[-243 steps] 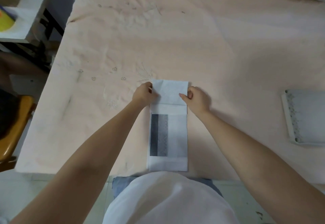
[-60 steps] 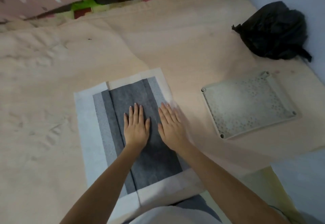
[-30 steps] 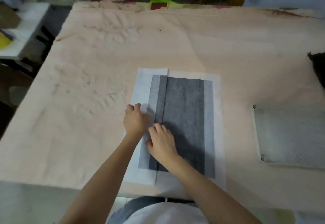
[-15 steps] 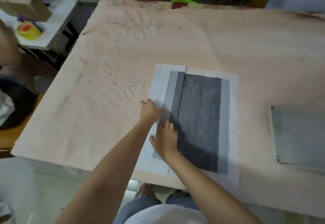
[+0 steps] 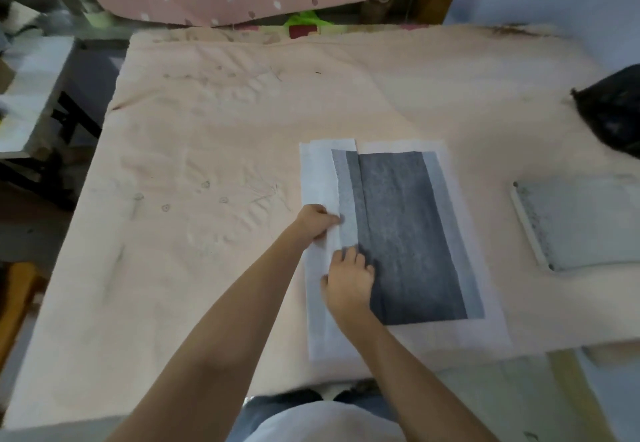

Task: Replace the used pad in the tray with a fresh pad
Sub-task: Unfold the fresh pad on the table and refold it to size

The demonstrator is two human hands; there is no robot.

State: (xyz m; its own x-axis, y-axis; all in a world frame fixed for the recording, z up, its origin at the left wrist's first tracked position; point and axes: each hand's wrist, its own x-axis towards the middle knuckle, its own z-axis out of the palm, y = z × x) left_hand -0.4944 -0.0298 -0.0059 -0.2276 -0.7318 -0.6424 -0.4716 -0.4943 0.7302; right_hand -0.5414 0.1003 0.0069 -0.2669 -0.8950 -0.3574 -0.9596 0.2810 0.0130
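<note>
The fresh pad (image 5: 408, 233) lies flat on the peach-covered table (image 5: 207, 164), near the front edge and right of centre, its dark grey absorbent panel facing up inside a white border. Its right part is spread out; the left strip is folded over on itself, which is probably why both hands work along that side.

The left hand (image 5: 317, 223) pinches the white left flap between thumb and curled fingers, about halfway along its length, apparently to draw the fold outward to the left. The right hand (image 5: 348, 282) lies just nearer, fingers loosely spread and pressing down where the grey panel meets the pale strip; it seems to act as an anchor so the pad does not slide while the flap is pulled. It grips nothing.

The tray (image 5: 581, 223) sits well apart to the right, at the picture's edge, and looks bare, so the pad has yet to go in. Laying the pad out on the open table first gives room to flatten it fully.

Far right, a black bag (image 5: 613, 112) rests on the table.
</note>
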